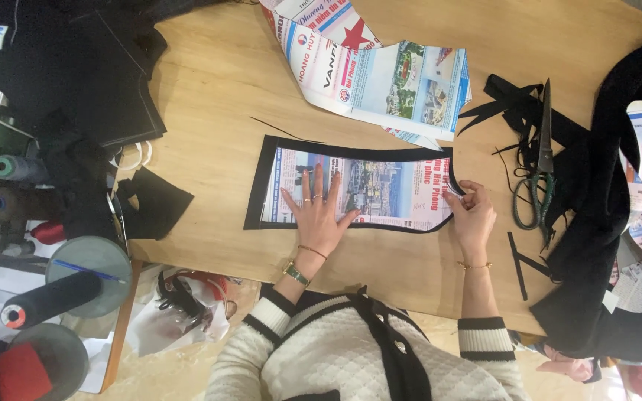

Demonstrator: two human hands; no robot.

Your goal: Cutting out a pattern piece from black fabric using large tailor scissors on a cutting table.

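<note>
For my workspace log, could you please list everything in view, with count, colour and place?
Paper pattern: one, printed newsprint, table centre, on black fabric.
Black fabric: one, black, under the pattern.
Newspaper: several sheets, multicoloured, top centre.
Scissors: one, dark blades, green handles, right.
Black scraps: several, black, around the scissors.
Black cloth pile: one, black, right edge.
Dark pieces: several, black, top left.
Thread spools: several, black, red, green, left.
Table: one, light wood.
Left hand: flat on the pattern.
Right hand: pinching the pattern's right end.
</note>
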